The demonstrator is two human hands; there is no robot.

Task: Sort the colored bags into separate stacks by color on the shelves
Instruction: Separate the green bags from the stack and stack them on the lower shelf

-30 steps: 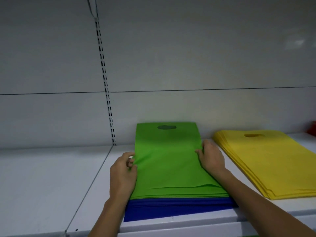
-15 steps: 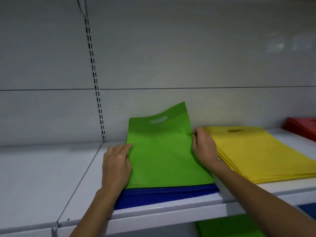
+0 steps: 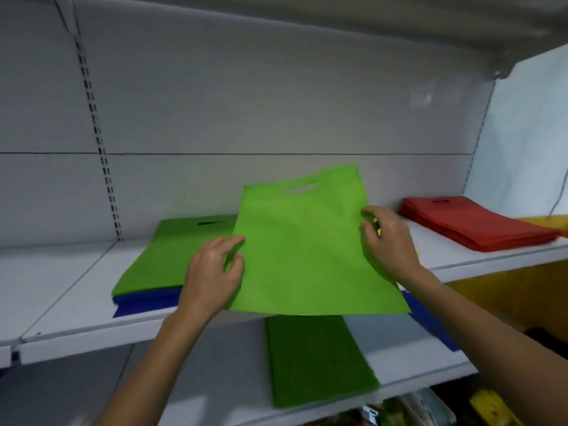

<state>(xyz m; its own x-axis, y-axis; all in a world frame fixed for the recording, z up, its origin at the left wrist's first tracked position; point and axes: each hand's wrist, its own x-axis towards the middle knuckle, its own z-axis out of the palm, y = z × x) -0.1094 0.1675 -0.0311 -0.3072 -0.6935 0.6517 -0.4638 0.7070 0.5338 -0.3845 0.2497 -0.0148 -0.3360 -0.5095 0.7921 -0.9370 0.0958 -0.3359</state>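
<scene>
The top green bag is now riding clear of the mixed stack. Half a second ago only its handle end was peeling up while the rest was lying flat. Now the whole sheet is hanging in the air, just right of that stack and out past its front edge, and the view is swinging right with it.

The left hand is pinching the bag's left edge between thumb and curled fingers. The right hand is doing the same on the right edge, fingers bunching the fabric. Holding it by both sides is keeping the thin sheet spread and fairly flat, handle cut-out pointing away from the person. That is probably so it lands square and not crumpled.

The mixed stack is sitting on the shelf, with more green on top and blue bags showing underneath at its front, so the sorting is looking only partly done. A lower green pile is lying one shelf down, below and to the right of the mixed stack, almost under the held bag; I am judging that as its likely destination. A red pile is resting well to the right of the mixed stack on the same level, already separate.
</scene>
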